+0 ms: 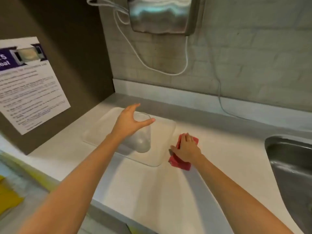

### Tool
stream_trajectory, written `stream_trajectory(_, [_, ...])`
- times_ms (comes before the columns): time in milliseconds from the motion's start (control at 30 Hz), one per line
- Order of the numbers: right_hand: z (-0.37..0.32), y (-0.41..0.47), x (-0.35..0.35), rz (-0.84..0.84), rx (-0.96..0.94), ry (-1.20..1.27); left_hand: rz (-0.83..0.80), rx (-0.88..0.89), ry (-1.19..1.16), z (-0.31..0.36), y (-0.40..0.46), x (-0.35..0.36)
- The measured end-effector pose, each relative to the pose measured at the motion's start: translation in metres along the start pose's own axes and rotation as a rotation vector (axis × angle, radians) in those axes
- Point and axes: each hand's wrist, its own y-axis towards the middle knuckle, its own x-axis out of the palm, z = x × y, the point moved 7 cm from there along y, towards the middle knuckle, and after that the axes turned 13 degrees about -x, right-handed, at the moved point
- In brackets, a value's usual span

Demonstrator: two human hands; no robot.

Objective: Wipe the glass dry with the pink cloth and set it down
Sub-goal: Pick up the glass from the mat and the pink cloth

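A clear drinking glass (142, 141) stands upright on a transparent plastic tray (162, 132) on the white counter. My left hand (130, 120) arches over its rim, with the thumb in front and the fingers behind, spread wide; I cannot tell whether they touch the glass. The pink cloth (179, 163) lies folded on the counter just right of the tray. My right hand (185, 149) lies on top of it, fingers curled over the cloth and thumb at its left edge.
A steel sink (290, 166) is sunk into the counter at the right. A metal hand dryer (160, 16) with a white cable hangs on the tiled wall behind. A printed notice (30, 85) is on the brown panel at the left.
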Motion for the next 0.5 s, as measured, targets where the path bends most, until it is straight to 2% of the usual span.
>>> stream_trajectory(67, [0.001,-0.003,0.008,-0.035,0.073,0.025,0.077,-0.016,-0.063,-0.006,-0.004,-0.005])
stream_trajectory(233, [-0.005,-0.005,0.013,0.016,0.226,0.037,0.106,-0.129,-0.210,-0.030,-0.012,0.005])
stream_trajectory(500, [-0.007,0.006,0.016,0.014,0.371,0.006,0.190,-0.168,-0.269,-0.039,-0.015,0.024])
